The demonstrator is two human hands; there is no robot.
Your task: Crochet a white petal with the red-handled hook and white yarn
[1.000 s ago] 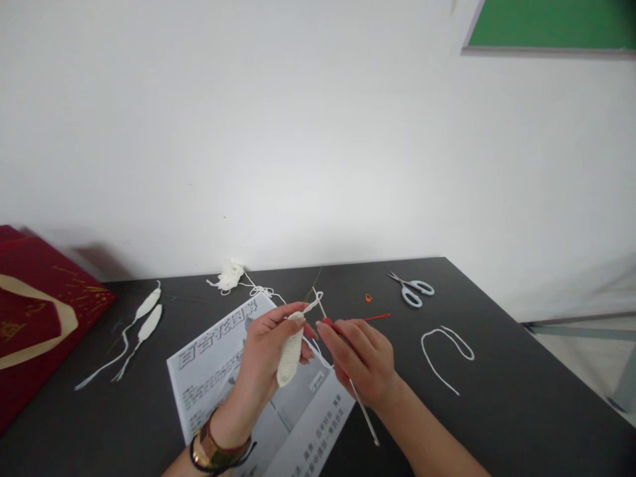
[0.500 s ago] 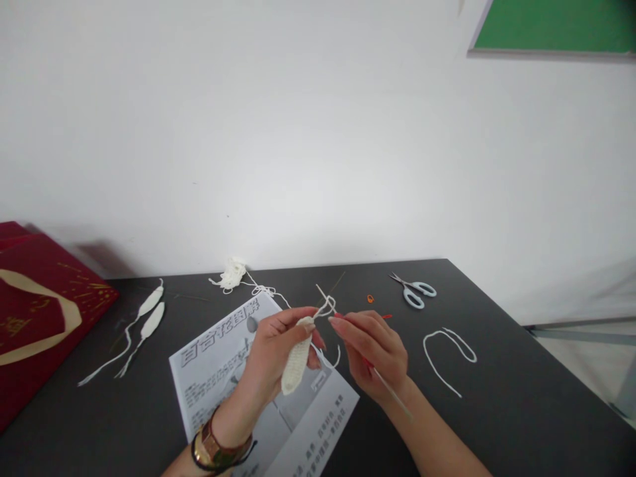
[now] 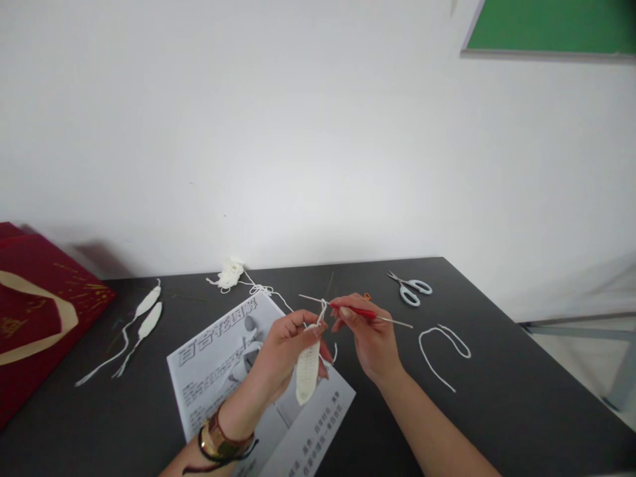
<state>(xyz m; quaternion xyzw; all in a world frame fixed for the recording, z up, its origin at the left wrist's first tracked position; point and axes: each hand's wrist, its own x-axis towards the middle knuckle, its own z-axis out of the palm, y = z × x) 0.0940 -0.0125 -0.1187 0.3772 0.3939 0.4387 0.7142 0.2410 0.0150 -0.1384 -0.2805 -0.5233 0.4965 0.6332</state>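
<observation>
My left hand (image 3: 285,351) pinches the top of a white crocheted petal (image 3: 307,374) that hangs over a printed instruction sheet (image 3: 218,371). My right hand (image 3: 370,334) grips a crochet hook with a red handle (image 3: 355,311), held almost level, its metal tip pointing left through a loop of white yarn (image 3: 322,308) above the petal. The yarn runs back to a small white yarn pile (image 3: 229,273) near the wall. Gold and dark bracelets ring my left wrist.
On the dark table (image 3: 521,411) lie two finished white petals (image 3: 144,318) at left, pale blue scissors (image 3: 412,289) and a loose yarn piece (image 3: 442,348) at right. A red and gold bag (image 3: 34,311) sits at the left edge. A white wall is behind.
My right hand has swung the hook from steeply angled down to almost level, tip pointing left through the yarn loop. My left hand and the petal shifted slightly right and down.
</observation>
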